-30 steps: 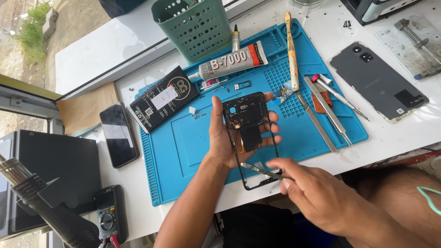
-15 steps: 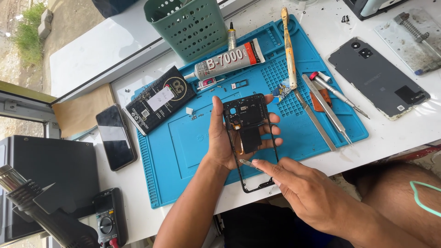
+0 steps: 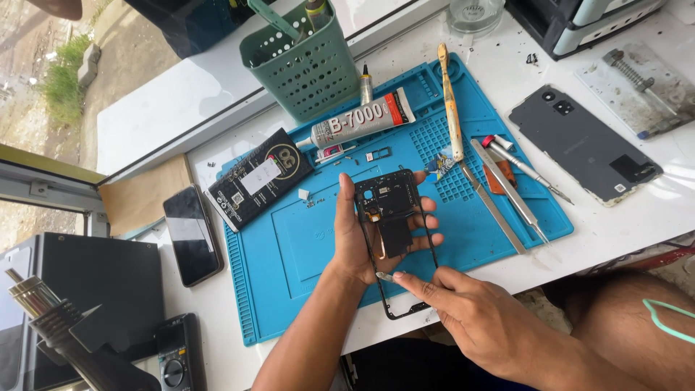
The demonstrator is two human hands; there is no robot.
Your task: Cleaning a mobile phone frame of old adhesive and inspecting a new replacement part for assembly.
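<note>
The left hand point(image 3: 362, 242) reaches up from the lower edge with the forearm slanting toward the middle of the blue work mat point(image 3: 304, 239). Its fingers are closed round the black phone frame point(image 3: 394, 232), thumb on the near-left edge and fingertips curled over the right edge, holding it upright above the mat. The right hand point(image 3: 481, 318) comes in from the lower right, index finger and thumb pinched on a small metal tool point(image 3: 386, 276) whose tip touches the frame's lower part.

Compared with half a second ago, the right hand has slid slightly lower and to the right along the frame, while the left hand keeps the same grip; the view has shifted, showing more of the green perforated basket point(image 3: 304, 65).

The tool is mostly covered by the fingers, so its kind is unclear. The frame's lower corner is partly hidden behind the right hand, and the hot-air nozzle point(image 3: 51, 326) at the lower left is cut off.
</note>
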